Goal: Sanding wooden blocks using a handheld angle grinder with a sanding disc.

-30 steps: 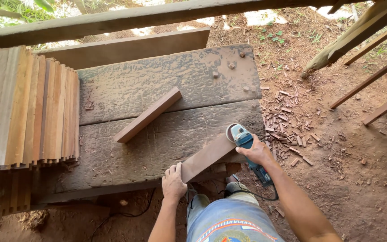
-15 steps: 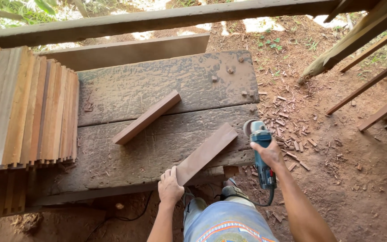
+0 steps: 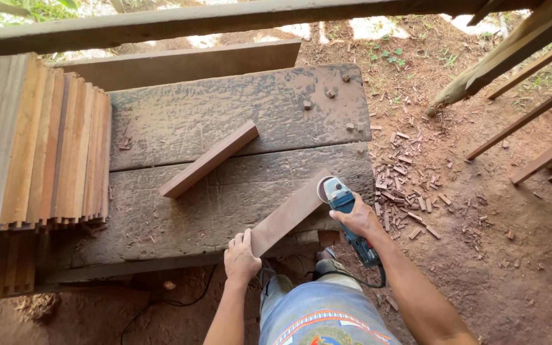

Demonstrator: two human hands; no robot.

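Observation:
A short reddish wooden board point(image 3: 287, 215) lies slanted on the dark, worn workbench point(image 3: 225, 128). My left hand point(image 3: 241, 258) presses down on the board's near end at the bench's front edge. My right hand point(image 3: 357, 218) grips a blue angle grinder point(image 3: 342, 203), whose disc head rests on the board's far end. The grinder's cable trails down past my knee. A second, similar board point(image 3: 209, 160) lies loose on the bench, further back and to the left.
A stack of several wooden slats point(image 3: 36, 147) stands on edge at the left. A long plank point(image 3: 180, 64) and a beam point(image 3: 225, 19) run behind the bench. Wood offcuts point(image 3: 410, 179) litter the red dirt at the right. Slanted timbers point(image 3: 519, 57) lean at far right.
Half a second ago the grinder was lifted off to the right of the board. It has now swung back left, and its disc is on the board's far end again.

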